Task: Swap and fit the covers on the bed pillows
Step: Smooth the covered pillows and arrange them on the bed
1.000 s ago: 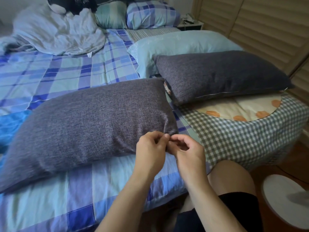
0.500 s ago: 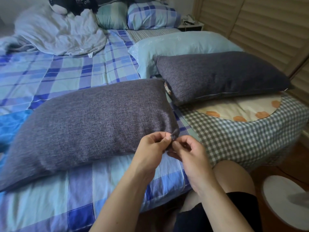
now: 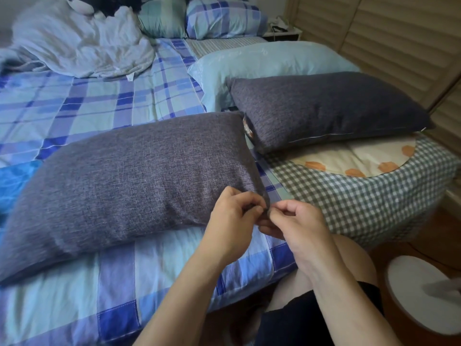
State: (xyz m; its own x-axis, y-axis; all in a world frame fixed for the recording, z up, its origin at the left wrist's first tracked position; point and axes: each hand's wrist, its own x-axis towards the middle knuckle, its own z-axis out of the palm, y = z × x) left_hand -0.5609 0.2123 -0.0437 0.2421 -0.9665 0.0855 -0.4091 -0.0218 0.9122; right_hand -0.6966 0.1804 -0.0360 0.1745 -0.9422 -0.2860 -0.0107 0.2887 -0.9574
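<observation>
A large pillow in a grey woven cover (image 3: 129,186) lies across the near part of the blue plaid bed (image 3: 74,113). My left hand (image 3: 234,221) and my right hand (image 3: 296,226) meet at its near right corner, and both pinch the cover's corner tip between fingers and thumb. A second grey-covered pillow (image 3: 324,108) lies to the right, with a pale seam line along its near edge. Behind it rests a light blue pillow (image 3: 269,61).
A green checked cover with a cream, orange-spotted patch (image 3: 361,196) drapes the bed's right corner. A crumpled white quilt (image 3: 82,43) and two more pillows (image 3: 224,18) lie at the head. A round white stool (image 3: 424,290) stands on the floor right; slatted doors behind.
Both hands stayed at the pillow's near right corner. The corner tip has been drawn out slightly toward me between the fingers.
</observation>
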